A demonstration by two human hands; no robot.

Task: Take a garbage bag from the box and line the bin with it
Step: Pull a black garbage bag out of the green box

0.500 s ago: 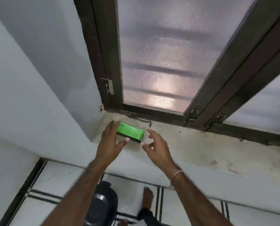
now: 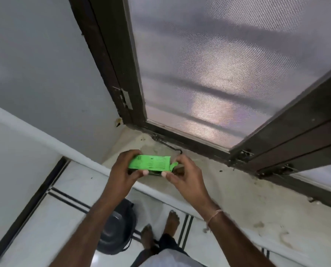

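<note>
A small bright green box with black print is held above the near edge of the window sill. My left hand grips its left end. My right hand holds its right end, where a green flap sticks out by the fingers. The dark round bin stands on the floor below, partly hidden by my left forearm.
A dark-framed window with mesh screen rises behind the sill, with a metal latch hook at its base. White walls close in on the left. My bare feet stand on the white tiled floor beside the bin.
Both hands have closed on the green box and lifted it off the sill toward me; before, they were only reaching around it as it lay there.
</note>
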